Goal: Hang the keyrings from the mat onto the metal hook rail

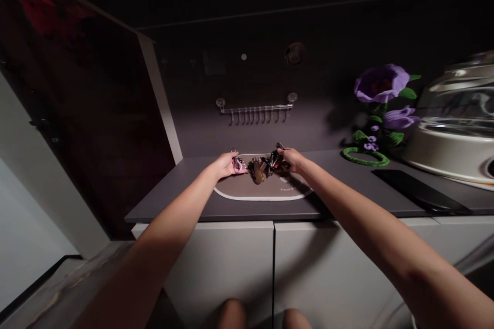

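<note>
My left hand (227, 164) is closed around a pink keychain (240, 165) with small metal parts, at the left end of a pile. Closed at the right end, my right hand (290, 158) grips a dark bunch of keys (275, 160). Between both hands, a brownish keyring charm (258, 170) and other shiny dark pieces lie jumbled together; their exact kinds are too small to make out. Under them is a brown mat (247, 190) with a pale rim and rounded ends.
A clear rail with several hooks (257, 109) is fixed to the dark wall above the mat. On the right of the grey counter (173, 200) stand purple artificial flowers (382, 85), a flat black object (419, 190) and a cream appliance (455, 144). White cabinet doors (227, 262) are below.
</note>
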`<state>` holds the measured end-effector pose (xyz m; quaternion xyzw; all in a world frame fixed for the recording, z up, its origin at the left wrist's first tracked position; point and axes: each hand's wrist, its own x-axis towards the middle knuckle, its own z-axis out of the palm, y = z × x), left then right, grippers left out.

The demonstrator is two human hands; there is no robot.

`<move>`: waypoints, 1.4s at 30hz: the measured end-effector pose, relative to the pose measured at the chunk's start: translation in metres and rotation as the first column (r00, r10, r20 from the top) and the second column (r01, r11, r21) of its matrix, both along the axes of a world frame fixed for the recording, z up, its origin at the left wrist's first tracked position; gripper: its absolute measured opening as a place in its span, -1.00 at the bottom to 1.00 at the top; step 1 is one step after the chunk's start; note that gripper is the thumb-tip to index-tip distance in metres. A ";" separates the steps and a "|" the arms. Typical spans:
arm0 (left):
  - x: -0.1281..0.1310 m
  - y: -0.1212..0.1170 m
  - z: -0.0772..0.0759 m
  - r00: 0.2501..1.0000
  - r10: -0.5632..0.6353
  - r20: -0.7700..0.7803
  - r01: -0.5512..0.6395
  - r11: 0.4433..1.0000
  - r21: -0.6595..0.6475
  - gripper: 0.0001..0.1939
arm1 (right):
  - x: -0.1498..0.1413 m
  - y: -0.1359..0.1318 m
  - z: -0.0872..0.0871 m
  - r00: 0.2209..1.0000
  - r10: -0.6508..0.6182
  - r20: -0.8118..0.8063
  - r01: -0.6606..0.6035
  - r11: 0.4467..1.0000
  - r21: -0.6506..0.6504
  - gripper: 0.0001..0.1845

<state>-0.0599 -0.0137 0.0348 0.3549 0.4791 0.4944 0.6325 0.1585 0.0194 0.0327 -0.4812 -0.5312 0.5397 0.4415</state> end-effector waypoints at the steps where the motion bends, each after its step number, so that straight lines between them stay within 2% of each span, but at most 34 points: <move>1: -0.007 0.000 -0.002 0.988 -0.008 -0.151 0.016 0.998 0.057 -0.96 | 0.006 -0.001 0.000 0.988 -0.066 0.137 0.059 0.997 0.056 -0.90; 2: -0.013 0.000 -0.004 0.948 0.003 -0.318 0.035 0.993 0.114 -0.95 | 0.012 -0.001 0.000 0.950 -0.149 0.274 0.110 0.982 0.152 -0.89; 3: -0.018 0.000 -0.006 0.874 0.034 -0.484 0.060 0.982 0.178 -0.93 | 0.018 0.000 0.000 0.886 -0.220 0.409 0.116 0.958 0.264 -0.86; 4: -0.023 0.000 -0.008 0.770 0.086 -0.632 0.090 0.966 0.241 -0.91 | 0.023 0.001 0.000 0.804 -0.291 0.519 0.106 0.928 0.357 -0.83; 6: -0.031 0.000 -0.011 0.540 0.210 -0.815 0.175 0.919 0.353 -0.85 | 0.032 0.002 0.000 0.653 -0.346 0.673 0.049 0.907 0.419 -0.77; 7: -0.034 0.000 -0.013 0.444 0.263 -0.857 0.218 0.896 0.388 -0.80 | 0.036 0.002 0.000 0.593 -0.346 0.727 0.018 0.909 0.417 -0.74; 9: -0.038 -0.002 -0.015 0.309 0.325 -0.894 0.290 0.863 0.414 -0.68 | 0.043 0.002 -0.002 0.518 -0.327 0.791 -0.044 0.912 0.407 -0.68; 11: -0.041 -0.005 -0.017 0.221 0.361 -0.906 0.325 0.849 0.417 -0.62 | 0.049 -0.001 -0.005 0.485 -0.308 0.819 -0.103 0.909 0.403 -0.61; 13: -0.042 -0.009 -0.019 0.180 0.394 -0.902 0.316 0.845 0.432 -0.60 | 0.052 -0.006 -0.007 0.490 -0.280 0.825 -0.133 0.912 0.388 -0.51; 14: -0.043 -0.011 -0.019 0.188 0.403 -0.896 0.291 0.848 0.443 -0.59 | 0.052 -0.010 -0.008 0.507 -0.264 0.821 -0.131 0.918 0.375 -0.47; 16: -0.045 -0.014 -0.022 0.257 0.399 -0.880 0.212 0.865 0.454 -0.57 | 0.052 -0.016 -0.008 0.552 -0.252 0.795 -0.103 0.926 0.364 -0.42; 19: -0.047 -0.020 -0.027 0.443 0.353 -0.824 0.074 0.902 0.426 -0.54 | 0.047 -0.025 -0.007 0.586 -0.265 0.766 -0.074 0.924 0.376 -0.44; 21: -0.049 -0.024 -0.030 0.560 0.316 -0.766 0.026 0.917 0.397 -0.54 | 0.043 -0.028 -0.007 0.563 -0.290 0.774 -0.097 0.907 0.411 -0.47; 23: -0.050 -0.029 -0.028 0.606 0.305 -0.735 0.013 0.920 0.393 -0.54 | 0.035 -0.031 -0.005 0.531 -0.337 0.777 -0.164 0.859 0.485 -0.51; 25: -0.049 -0.036 -0.021 0.593 0.335 -0.732 0.034 0.898 0.438 -0.59 | 0.025 -0.036 -0.001 0.552 -0.351 0.757 -0.233 0.806 0.544 -0.57; 27: -0.045 -0.045 -0.009 0.602 0.351 -0.718 0.105 0.856 0.506 -0.70 | 0.012 -0.044 0.007 0.659 -0.232 0.715 -0.273 0.812 0.515 -0.62; 29: -0.038 -0.056 0.005 0.716 0.211 -0.665 0.242 0.819 0.520 -0.76 | -0.003 -0.056 0.017 0.780 0.070 0.621 -0.383 0.839 0.387 -0.69; 30: -0.034 -0.061 0.010 0.776 0.115 -0.621 0.283 0.815 0.506 -0.72 | -0.011 -0.063 0.022 0.821 0.227 0.523 -0.446 0.827 0.342 -0.70; 32: -0.024 -0.069 0.017 0.863 -0.063 -0.501 0.326 0.828 0.457 -0.57 | -0.025 -0.077 0.028 0.801 0.482 0.355 -0.571 0.793 0.211 -0.51; 33: -0.020 -0.072 0.017 0.907 -0.121 -0.403 0.315 0.830 0.460 -0.49 | -0.030 -0.082 0.029 0.793 0.538 0.284 -0.593 0.789 0.162 -0.38; 35: -0.012 -0.074 0.011 0.934 -0.251 -0.254 0.340 0.844 0.416 -0.40 | -0.038 -0.088 0.025 0.789 0.593 0.161 -0.610 0.787 0.089 -0.27; 37: -0.008 -0.073 -0.001 0.933 -0.324 -0.155 0.359 0.864 0.353 -0.38 | -0.040 -0.090 0.015 0.796 0.603 0.055 -0.606 0.794 0.050 -0.27; 39: -0.007 -0.070 -0.014 0.934 -0.347 -0.087 0.357 0.882 0.308 -0.36 | -0.039 -0.088 0.003 0.792 0.610 -0.040 -0.609 0.793 0.028 -0.29; 42: -0.008 -0.066 -0.027 0.938 -0.348 -0.015 0.334 0.887 0.320 -0.35 | -0.035 -0.087 -0.010 0.800 0.581 -0.150 -0.582 0.812 0.040 -0.30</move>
